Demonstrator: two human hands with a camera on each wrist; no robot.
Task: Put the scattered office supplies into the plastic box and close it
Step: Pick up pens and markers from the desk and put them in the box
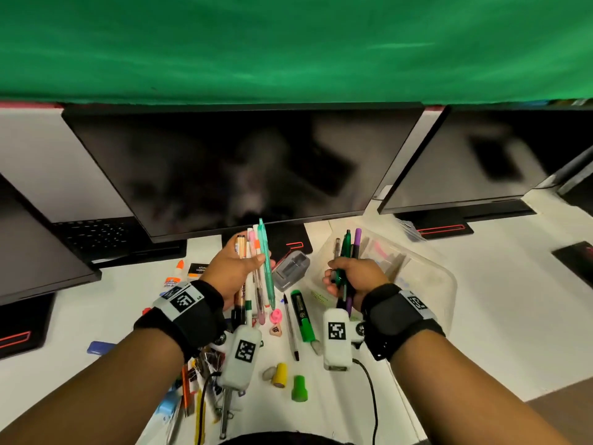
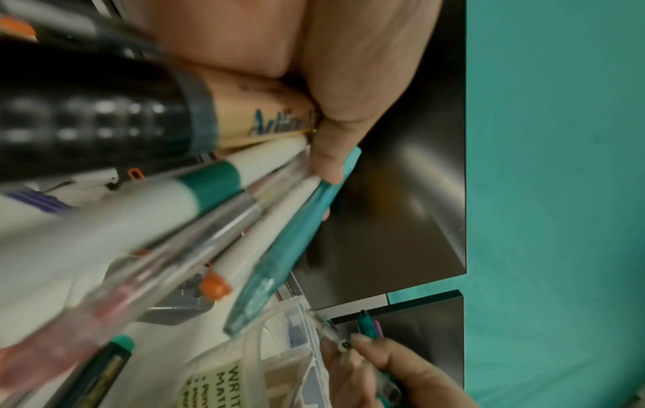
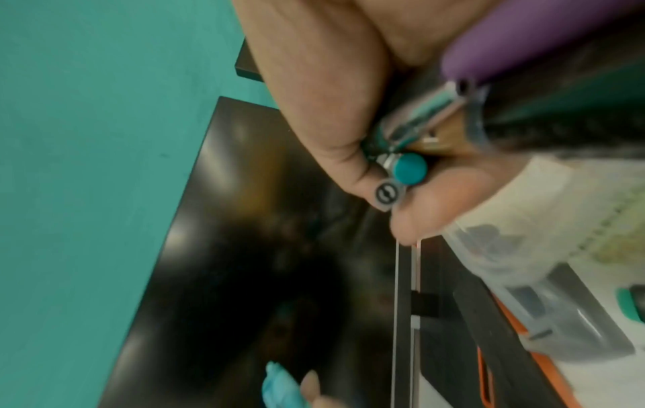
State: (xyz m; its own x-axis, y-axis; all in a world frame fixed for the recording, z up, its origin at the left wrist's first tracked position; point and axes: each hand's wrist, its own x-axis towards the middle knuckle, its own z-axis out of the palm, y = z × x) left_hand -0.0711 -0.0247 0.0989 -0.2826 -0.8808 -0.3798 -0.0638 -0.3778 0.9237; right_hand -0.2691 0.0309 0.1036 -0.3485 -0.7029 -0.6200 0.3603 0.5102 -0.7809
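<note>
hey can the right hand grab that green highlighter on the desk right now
Probably not yet. The right hand already grips a bundle of pens, so no fingers are free. The green highlighter itself lies uncovered just beside that hand.

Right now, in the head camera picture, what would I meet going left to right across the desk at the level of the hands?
Glue bottle → left hand gripping a bunch of pens → grey sharpener → right hand gripping a few pens → clear plastic box.

White desk (image 1: 481, 316) strewn with green highlighter (image 1: 302, 317), glue bottle (image 1: 175, 273), clear plastic box (image 1: 426, 277).
</note>
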